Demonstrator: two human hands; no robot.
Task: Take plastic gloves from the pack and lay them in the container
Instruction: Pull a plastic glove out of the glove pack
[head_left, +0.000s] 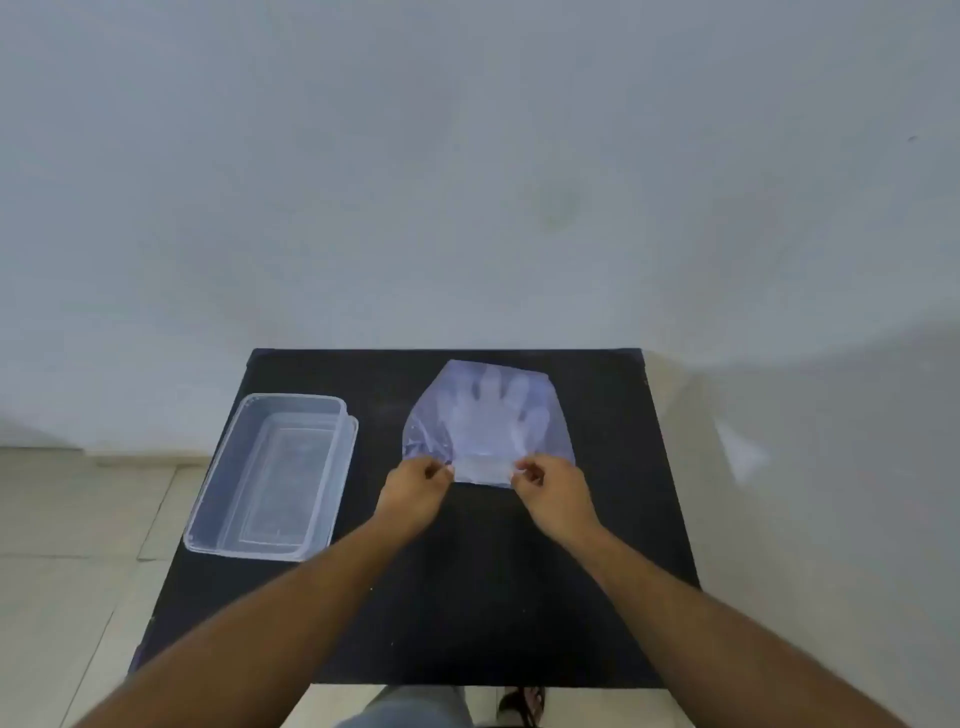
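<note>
A clear plastic pack of gloves (488, 415) lies flat on the black table (467, 597), right of centre, with a pale glove shape showing through it, fingers pointing away from me. My left hand (415, 491) pinches the pack's near edge at its left corner. My right hand (553, 491) pinches the same edge at the right. A clear rectangular container (218, 509) stands to the left, with nothing visible inside, about a hand's width from my left hand.
The table stands against a pale wall, with tiled floor on the left and a lit patch of floor on the right. My legs and a sandalled foot (522, 704) show below the table's near edge.
</note>
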